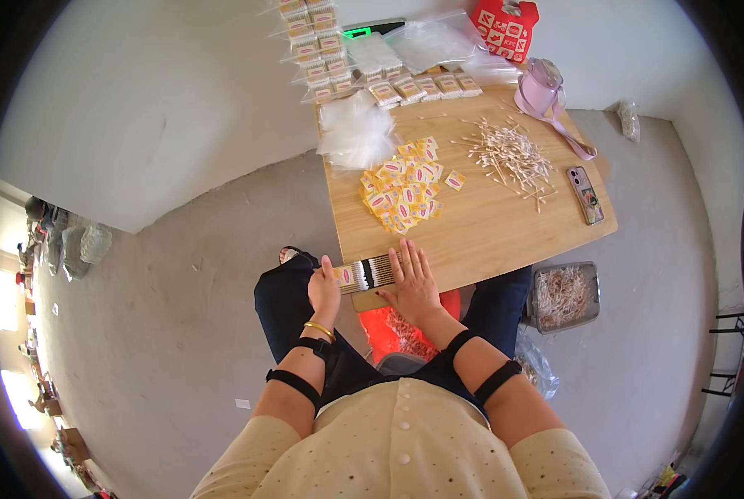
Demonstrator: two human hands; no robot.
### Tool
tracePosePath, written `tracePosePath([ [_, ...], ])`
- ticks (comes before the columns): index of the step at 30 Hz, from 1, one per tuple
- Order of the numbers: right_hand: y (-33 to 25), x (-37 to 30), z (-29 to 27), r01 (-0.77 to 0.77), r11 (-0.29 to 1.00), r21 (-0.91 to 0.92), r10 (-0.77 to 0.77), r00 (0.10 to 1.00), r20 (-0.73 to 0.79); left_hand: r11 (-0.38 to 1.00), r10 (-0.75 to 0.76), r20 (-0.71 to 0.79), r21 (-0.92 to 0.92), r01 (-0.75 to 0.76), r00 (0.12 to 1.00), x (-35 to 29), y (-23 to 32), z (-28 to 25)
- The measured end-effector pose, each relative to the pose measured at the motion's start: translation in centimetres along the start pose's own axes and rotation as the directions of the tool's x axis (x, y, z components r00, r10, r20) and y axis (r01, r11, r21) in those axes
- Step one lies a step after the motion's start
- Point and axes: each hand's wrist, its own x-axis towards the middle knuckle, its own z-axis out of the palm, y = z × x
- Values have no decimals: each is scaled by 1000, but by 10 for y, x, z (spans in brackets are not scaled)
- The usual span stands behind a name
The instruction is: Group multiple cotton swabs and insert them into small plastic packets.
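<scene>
At the near left corner of the table, my left hand (pixel 324 289) grips the end of a small clear packet of cotton swabs (pixel 350 276) with a yellow and white label card. Right beside the packet lies a row of cotton swabs (pixel 378 271), side by side, with a dark strip between the two. My right hand (pixel 415 284) rests flat over the right part of this row, fingers stretched out, hiding some of it. Farther in are a heap of yellow and white label cards (pixel 405 187) and a loose pile of cotton swabs (pixel 515 154).
Clear plastic bags (pixel 355 131) and filled swab packets (pixel 426 87) line the table's far side. A pink bottle with a strap (pixel 541 87) and a phone (pixel 585 195) sit at right. Below stand a swab-filled bin (pixel 565 297) and a red bag (pixel 388 333).
</scene>
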Motion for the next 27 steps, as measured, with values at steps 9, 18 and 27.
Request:
tracePosePath([
  [9,-8,4,6,36,999,-6,-36,998,-46,889,-86,211,-424,170,974,15,-32,18],
  [18,-19,7,9,11,999,-39,-12,999,-30,838,-160,225,-483,253,961,11,-25,15],
  [27,-26,11,8,15,998,64,-14,1000,-13,962,-23,40,-270,33,999,7,-15,6],
])
